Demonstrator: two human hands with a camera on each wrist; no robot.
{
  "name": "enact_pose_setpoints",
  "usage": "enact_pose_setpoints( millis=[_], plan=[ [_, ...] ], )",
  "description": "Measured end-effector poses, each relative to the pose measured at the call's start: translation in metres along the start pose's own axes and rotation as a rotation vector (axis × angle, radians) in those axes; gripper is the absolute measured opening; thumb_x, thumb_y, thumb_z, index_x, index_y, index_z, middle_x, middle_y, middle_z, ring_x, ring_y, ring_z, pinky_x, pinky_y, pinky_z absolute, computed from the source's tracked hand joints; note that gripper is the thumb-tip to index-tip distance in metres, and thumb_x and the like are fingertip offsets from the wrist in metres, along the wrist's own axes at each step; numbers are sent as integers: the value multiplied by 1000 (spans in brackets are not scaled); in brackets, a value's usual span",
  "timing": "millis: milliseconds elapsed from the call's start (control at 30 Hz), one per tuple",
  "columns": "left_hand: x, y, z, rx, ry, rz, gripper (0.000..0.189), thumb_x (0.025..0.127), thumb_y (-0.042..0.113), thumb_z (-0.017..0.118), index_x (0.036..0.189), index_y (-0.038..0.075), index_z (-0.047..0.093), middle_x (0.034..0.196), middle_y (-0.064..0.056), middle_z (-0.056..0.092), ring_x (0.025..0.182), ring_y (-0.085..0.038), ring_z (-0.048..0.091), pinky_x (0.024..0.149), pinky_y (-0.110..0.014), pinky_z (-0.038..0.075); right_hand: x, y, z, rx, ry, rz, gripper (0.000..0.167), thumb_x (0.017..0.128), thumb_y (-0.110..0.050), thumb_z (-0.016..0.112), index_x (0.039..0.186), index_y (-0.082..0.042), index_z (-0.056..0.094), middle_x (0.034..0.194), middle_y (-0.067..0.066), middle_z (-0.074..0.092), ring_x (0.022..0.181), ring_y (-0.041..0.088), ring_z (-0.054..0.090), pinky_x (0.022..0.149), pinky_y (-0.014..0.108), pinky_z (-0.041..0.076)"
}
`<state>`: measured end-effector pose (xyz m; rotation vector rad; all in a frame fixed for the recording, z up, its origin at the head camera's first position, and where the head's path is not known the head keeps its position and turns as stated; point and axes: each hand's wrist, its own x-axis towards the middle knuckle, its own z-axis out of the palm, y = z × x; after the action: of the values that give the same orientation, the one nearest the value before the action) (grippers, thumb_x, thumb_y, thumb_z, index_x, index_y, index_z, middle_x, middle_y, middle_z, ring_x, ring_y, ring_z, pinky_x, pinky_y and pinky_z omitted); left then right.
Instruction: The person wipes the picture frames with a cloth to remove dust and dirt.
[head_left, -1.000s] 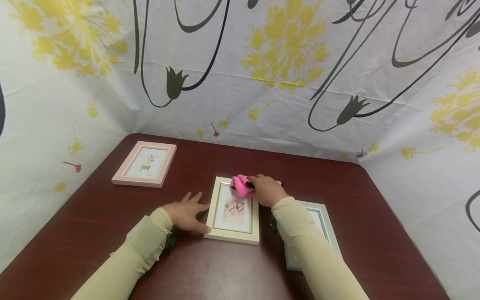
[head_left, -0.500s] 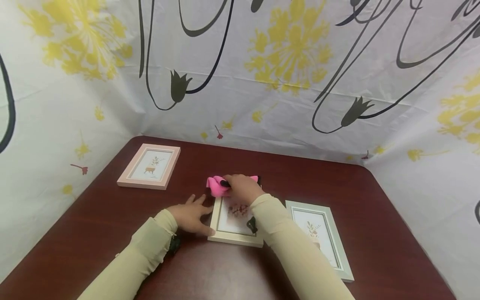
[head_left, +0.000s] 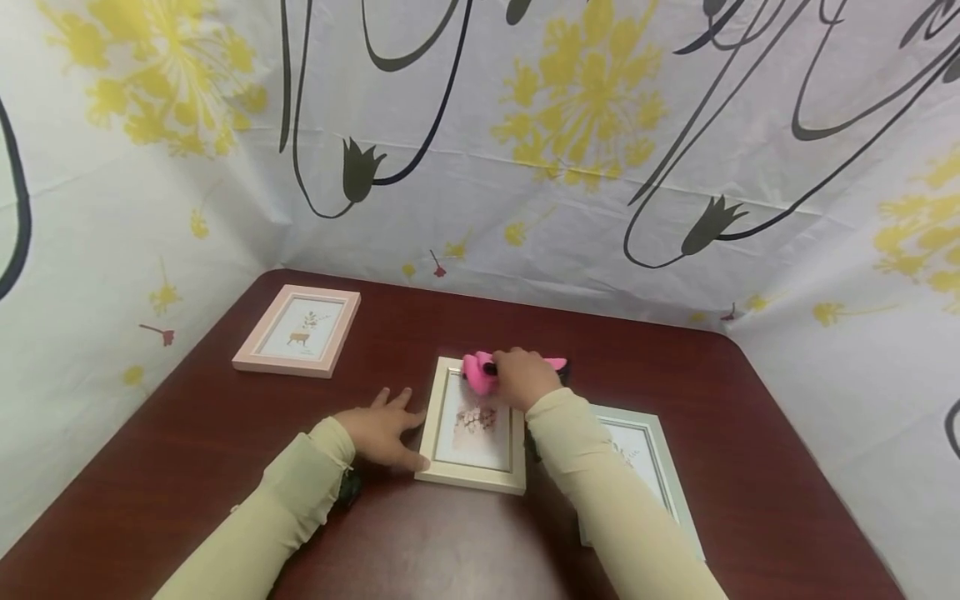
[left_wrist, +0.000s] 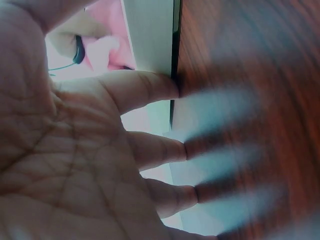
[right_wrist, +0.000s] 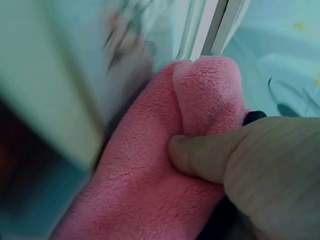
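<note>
A cream picture frame [head_left: 468, 475] with a pink blossom print lies flat on the table in the head view. My right hand [head_left: 525, 379] grips a bunched pink cloth [head_left: 478, 372] over the far edge of that frame. In the right wrist view the thumb presses into the fluffy cloth [right_wrist: 145, 165] against the frame's face. My left hand [head_left: 381, 435] rests at the frame's left side, fingers spread and straight, thumb at the near left corner. The left wrist view shows its palm [left_wrist: 65, 145] and the fingertips touching the wood.
A pink picture frame [head_left: 247, 360] lies at the far left of the dark red table [head_left: 405, 550]. To the right, a pale green picture frame [head_left: 667, 454] is partly covered by the right forearm. A patterned white curtain [head_left: 450, 167] surrounds the table's back and sides.
My right hand swept left with the cloth along the frame's far edge, then came back right. The left hand stays at the frame's side. The head view shifted slightly.
</note>
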<state>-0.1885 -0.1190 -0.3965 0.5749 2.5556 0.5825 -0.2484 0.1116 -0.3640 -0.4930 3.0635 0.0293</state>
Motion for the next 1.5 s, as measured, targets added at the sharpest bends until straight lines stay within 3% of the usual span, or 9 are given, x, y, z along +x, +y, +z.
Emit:
enact_pose_setpoints(
  millis=[100, 200, 333, 533, 700, 933, 1167, 1367, 1500],
  plan=[
    [-1, -1, -1, 3, 0, -9, 84, 83, 50, 73, 149, 6, 45, 160, -29, 14, 143, -56, 4, 108, -71, 18, -2, 11, -4, -4, -19, 33, 35, 91, -11, 67, 126, -6, 66, 110, 17, 68, 91, 34, 66, 81, 49, 56],
    [-1, -1, -1, -1, -1, -15, 83, 83, 50, 73, 149, 6, 46, 160, -29, 14, 143, -56, 4, 108, -71, 18, 0, 10, -3, 7, -32, 16, 37, 91, -13, 70, 127, -6, 65, 111, 17, 68, 92, 33, 66, 85, 48, 55],
    [-2, 0, -2, -6, -6, -16, 83, 83, 50, 74, 148, 7, 47, 160, -29, 14, 143, -57, 4, 109, -71, 17, 7, -8, 2, 22, -29, -60, 48, 88, -29, 78, 127, -6, 65, 112, 15, 68, 99, 34, 66, 90, 46, 53],
    [1, 0, -1, 6, -6, -24, 82, 83, 52, 73, 149, 10, 47, 160, -27, 15, 144, -56, 4, 109, -69, 19, 17, -39, 5, 93, 8, -146, 32, 91, -13, 72, 121, -6, 65, 109, 15, 69, 101, 32, 67, 88, 44, 53],
    [2, 1, 0, 8, -4, -19, 83, 83, 52, 73, 150, 12, 46, 160, -28, 16, 144, -55, 4, 107, -72, 19, 19, -48, 7, 74, 44, -130, 26, 95, -14, 66, 120, -9, 65, 107, 12, 69, 98, 30, 68, 85, 44, 54],
    [1, 0, 0, 7, -4, -20, 84, 83, 52, 73, 150, 10, 45, 161, -26, 14, 144, -54, 4, 106, -74, 17, 6, -23, 2, 12, 20, -61, 45, 81, -28, 83, 119, -8, 69, 104, 13, 69, 94, 35, 66, 80, 49, 55],
    [0, -1, 0, 8, -1, -36, 84, 82, 52, 73, 150, 10, 45, 162, -25, 14, 145, -52, 4, 106, -74, 17, 2, 11, 1, -21, -32, 31, 31, 93, -12, 66, 124, -7, 67, 109, 15, 69, 94, 33, 66, 88, 51, 53],
    [0, 0, -1, 20, -2, -41, 84, 82, 53, 73, 150, 12, 45, 162, -24, 14, 145, -52, 4, 107, -73, 17, 10, -6, 7, 28, -26, -104, 42, 88, -28, 77, 124, -7, 68, 109, 13, 69, 98, 32, 66, 91, 47, 52],
    [1, 1, -1, 11, 1, -36, 83, 83, 53, 73, 150, 11, 46, 161, -25, 15, 145, -53, 4, 106, -74, 18, 16, -26, 10, 71, -8, -168, 39, 91, -20, 73, 128, -8, 66, 113, 13, 68, 104, 33, 65, 93, 46, 51]
  ],
)
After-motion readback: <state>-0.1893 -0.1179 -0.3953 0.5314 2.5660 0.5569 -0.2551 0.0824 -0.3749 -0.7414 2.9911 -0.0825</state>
